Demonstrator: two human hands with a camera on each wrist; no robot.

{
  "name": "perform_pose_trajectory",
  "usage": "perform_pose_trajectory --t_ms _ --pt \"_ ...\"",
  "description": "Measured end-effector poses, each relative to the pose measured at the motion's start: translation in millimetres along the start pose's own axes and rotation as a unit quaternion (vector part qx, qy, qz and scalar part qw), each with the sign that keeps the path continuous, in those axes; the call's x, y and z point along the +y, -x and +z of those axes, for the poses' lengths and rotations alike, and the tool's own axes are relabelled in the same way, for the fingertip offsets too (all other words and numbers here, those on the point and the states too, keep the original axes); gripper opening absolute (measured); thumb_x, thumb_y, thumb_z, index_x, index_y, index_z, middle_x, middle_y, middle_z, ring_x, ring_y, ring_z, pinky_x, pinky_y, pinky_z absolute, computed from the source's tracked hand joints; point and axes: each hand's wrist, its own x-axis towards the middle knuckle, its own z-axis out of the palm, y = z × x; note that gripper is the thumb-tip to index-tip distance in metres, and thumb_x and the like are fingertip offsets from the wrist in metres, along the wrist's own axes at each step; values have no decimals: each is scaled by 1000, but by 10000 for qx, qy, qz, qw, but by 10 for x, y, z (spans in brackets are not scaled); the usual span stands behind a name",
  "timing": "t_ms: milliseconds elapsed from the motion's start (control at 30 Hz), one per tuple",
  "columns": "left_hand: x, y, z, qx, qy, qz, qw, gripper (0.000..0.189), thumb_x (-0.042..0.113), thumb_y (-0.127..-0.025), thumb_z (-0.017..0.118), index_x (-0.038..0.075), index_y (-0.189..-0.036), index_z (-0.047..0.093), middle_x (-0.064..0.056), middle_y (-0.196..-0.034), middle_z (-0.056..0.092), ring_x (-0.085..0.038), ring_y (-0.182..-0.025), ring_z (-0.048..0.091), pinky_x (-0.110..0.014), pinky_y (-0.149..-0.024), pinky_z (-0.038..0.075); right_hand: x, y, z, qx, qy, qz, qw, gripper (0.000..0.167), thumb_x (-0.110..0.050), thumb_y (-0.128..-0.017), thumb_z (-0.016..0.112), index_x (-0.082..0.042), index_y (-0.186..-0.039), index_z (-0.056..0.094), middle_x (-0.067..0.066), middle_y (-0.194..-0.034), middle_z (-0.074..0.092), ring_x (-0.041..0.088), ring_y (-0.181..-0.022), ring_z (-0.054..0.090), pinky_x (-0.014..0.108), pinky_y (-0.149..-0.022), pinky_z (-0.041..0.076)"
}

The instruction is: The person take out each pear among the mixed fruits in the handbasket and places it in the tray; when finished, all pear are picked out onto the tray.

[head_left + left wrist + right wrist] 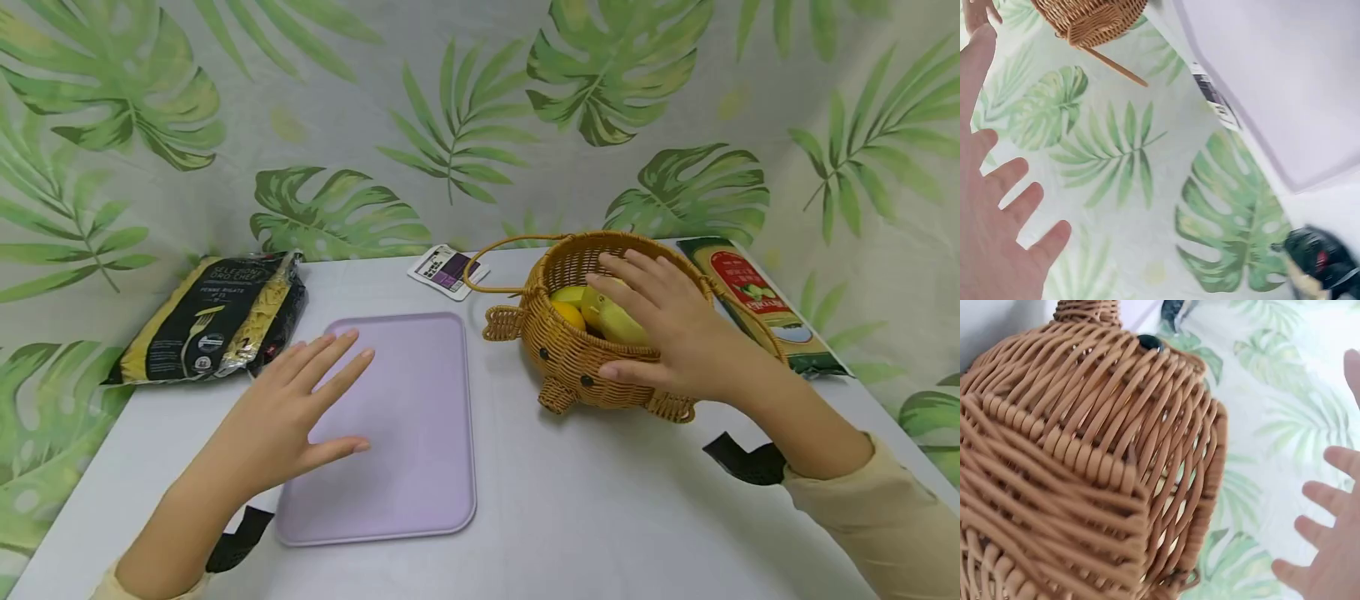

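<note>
Basket: stood on the counter, fruit inside.
Left hand: I held it spread near the tray, left of the basket.
Right hand: also spread, near the basket's rim.
Pasta bag: lay well left of the basket.

a white table carries a lilac tray, wicker basket (pig-faced), pasta bag, purple-and-white pack and red-and-green packet.

The black pasta bag carries the words "SELEZIONE ORO CHEF" and, below, "PENNE RIGATE".
</note>
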Motion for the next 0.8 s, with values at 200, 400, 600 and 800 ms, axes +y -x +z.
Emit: perform_pose_trajectory --t_ms 200,400,600,800 --pt "-39 216 207 476 280 -451 9975 74 61 -87 38 8 -139 35 -13 -138 36 -35 -121 36 -45 -100 28 141 68 -24 278 -665 429 9965 77 -40 -80 66 -9 -140 29 13 -141 29 31 -129 22 48 -103 21" --pt "-148 476 366 -116 834 -1620 9832 79 47 -82 60 8 -142 27 -13 -140 33 -32 -125 31 -42 -103 25 286 158 0 158 -997 1358 9856 84 -23 -76 73 -14 -143 23 13 -142 29 34 -127 27 54 -96 29" --pt "-239 651 431 -879 1669 -2482 9502 82 38 -83 63 10 -145 15 -19 -143 25 -40 -126 25 -53 -100 22 467 215 96 143 -1322 1740 9757 82 -20 -75 74 -15 -142 28 15 -141 30 37 -126 27 59 -92 30" --pt "-308 748 487 -1037 2347 -2866 9231 80 35 -86 61 11 -145 12 -22 -143 20 -42 -128 20 -57 -98 20 532 227 137 -118 -1455 2185 9649 77 -26 -78 71 -15 -141 29 15 -141 31 37 -126 27 59 -92 29"
